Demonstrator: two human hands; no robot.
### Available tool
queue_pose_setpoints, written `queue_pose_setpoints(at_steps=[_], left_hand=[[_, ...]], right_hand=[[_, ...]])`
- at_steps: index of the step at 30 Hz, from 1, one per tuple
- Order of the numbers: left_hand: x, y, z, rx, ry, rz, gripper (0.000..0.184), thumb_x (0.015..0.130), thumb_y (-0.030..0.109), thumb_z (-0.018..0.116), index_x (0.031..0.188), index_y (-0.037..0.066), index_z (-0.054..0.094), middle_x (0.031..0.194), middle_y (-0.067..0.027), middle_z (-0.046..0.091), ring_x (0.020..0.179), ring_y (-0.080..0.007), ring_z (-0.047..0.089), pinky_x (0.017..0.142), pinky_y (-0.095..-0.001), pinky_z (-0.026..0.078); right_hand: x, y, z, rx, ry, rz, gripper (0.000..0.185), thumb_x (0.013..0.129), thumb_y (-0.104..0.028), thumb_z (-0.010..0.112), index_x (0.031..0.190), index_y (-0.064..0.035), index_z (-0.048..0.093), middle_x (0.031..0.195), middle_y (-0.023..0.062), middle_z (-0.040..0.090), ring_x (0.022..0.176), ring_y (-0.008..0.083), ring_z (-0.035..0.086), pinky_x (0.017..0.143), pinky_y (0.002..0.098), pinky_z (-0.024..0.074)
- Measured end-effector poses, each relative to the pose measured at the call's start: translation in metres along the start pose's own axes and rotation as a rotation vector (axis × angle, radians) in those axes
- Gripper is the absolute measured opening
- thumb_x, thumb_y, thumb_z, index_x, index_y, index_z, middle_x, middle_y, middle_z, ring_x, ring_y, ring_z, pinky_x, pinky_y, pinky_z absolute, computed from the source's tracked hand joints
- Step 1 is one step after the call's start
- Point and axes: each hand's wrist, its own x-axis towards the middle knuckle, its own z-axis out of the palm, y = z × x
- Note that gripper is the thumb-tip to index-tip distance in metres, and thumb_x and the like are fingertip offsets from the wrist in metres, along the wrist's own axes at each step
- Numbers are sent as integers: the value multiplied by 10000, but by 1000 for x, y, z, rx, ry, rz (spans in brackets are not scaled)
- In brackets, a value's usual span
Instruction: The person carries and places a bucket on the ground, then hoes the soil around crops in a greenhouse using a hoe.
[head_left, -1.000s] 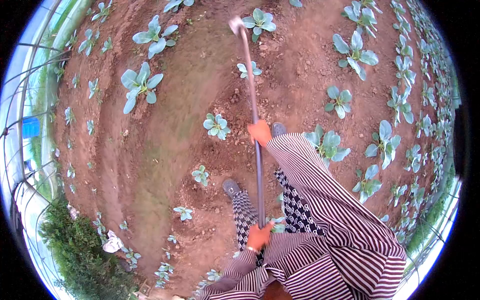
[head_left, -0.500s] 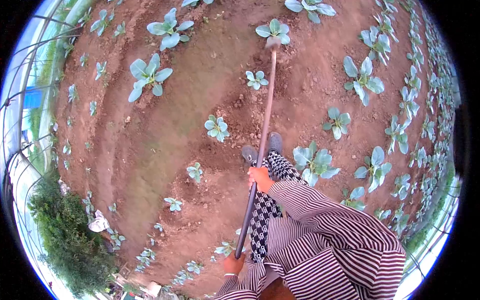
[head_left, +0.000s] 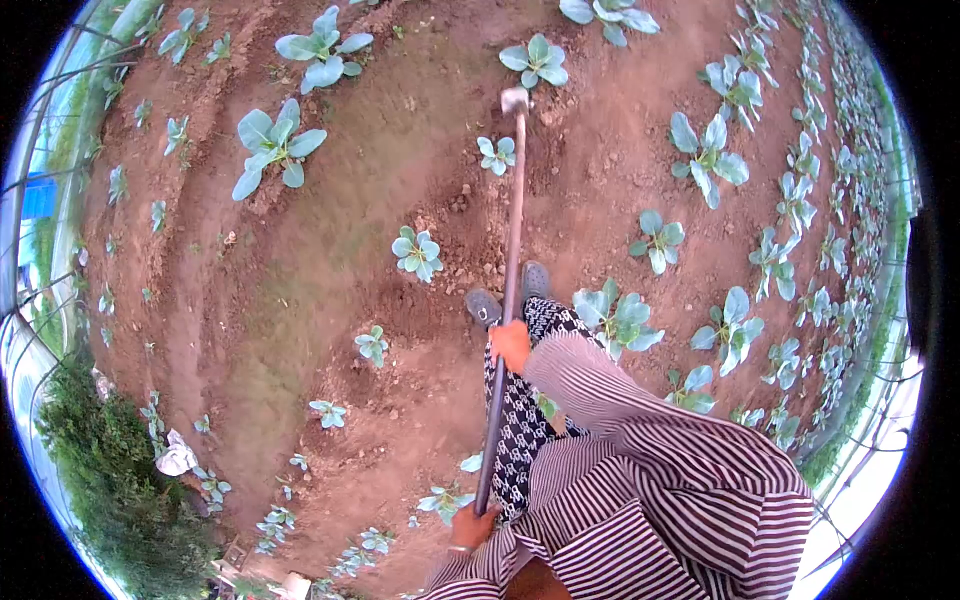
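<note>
I hold a long-handled hoe (head_left: 516,205) with both hands. Its metal head (head_left: 515,101) is slightly blurred and sits close to the near side of a leafy seedling (head_left: 535,60); whether it touches the soil I cannot tell. My right hand (head_left: 511,346) is wrapped around the dark middle of the handle. Lower down, my left hand (head_left: 472,526) grips the handle's butt end. A smaller seedling (head_left: 496,156) grows just left of the shaft, and another (head_left: 417,254) stands farther left, nearer my feet.
Brown soil (head_left: 590,150) carries rows of broad-leaved plants, dense on the right. My grey shoes (head_left: 484,307) flank the handle. A mossy strip (head_left: 340,230) runs along the left. Beyond it are a green bush (head_left: 115,480), white crumpled plastic (head_left: 177,455) and a frame wall.
The hoe head has come back slightly toward me and to the left, off the seedling's near leaves. Both hands keep their grip. The whole view has shifted a little.
</note>
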Motion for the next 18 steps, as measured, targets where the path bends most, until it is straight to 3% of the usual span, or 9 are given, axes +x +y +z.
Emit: queue_pose_setpoints(at_steps=[1, 2, 5, 7, 11, 15, 18], left_hand=[[-3, -19, 5, -49, 101, 30, 434, 703, 433, 660, 797, 12, 612, 699, -212, 601, 687, -353, 606, 613, -430, 463], [2, -35, 11, -2, 168, -18, 411, 699, 420, 663, 790, 23, 611, 692, -210, 600, 679, -362, 602, 597, -437, 462], [5, -38, 7, 123, 354, -74, 347, 693, 379, 667, 790, 53, 600, 665, -200, 595, 650, -382, 592, 563, -457, 460], [7, -37, 13, 102, 466, -48, 318, 695, 363, 664, 789, 69, 590, 633, -193, 588, 620, -376, 591, 548, -463, 458], [43, -29, 28, 222, 569, -13, 300, 717, 348, 646, 801, 67, 584, 629, -197, 587, 596, -381, 586, 535, -467, 455], [101, 75, 5, 23, 588, 158, 333, 745, 360, 628, 786, 32, 587, 659, -197, 597, 612, -364, 597, 544, -439, 459], [130, 194, -10, -132, 438, 208, 389, 745, 386, 640, 823, 8, 599, 665, -169, 604, 598, -306, 597, 565, -384, 462]], right_hand=[[0, 19, -19, 514, -476, 259, 39, 721, -51, 527, 697, -33, 552, 511, 60, 493, 401, 198, 503, 369, 362, 413], [-10, 14, -13, 436, -410, 203, 46, 720, -39, 522, 690, -73, 515, 504, 11, 411, 385, 161, 426, 385, 346, 377], [-20, -13, -2, 423, -383, 404, 141, 714, -53, 534, 619, -102, 442, 475, -18, 328, 358, 124, 337, 376, 321, 328], [-41, -36, -1, 471, -519, 452, 246, 719, -45, 517, 579, -135, 336, 433, -36, 257, 347, 104, 277, 396, 301, 293], [-50, -94, 2, 490, -615, 211, 231, 750, -42, 529, 600, -115, 368, 431, -26, 289, 331, 105, 300, 363, 301, 308], [-25, -217, -2, 456, -503, -99, 126, 768, -39, 532, 697, -62, 430, 453, 9, 378, 324, 137, 394, 313, 324, 362], [22, -315, -27, 278, -382, -424, 89, 756, -54, 538, 757, -35, 451, 491, 47, 454, 341, 156, 448, 310, 311, 389]])
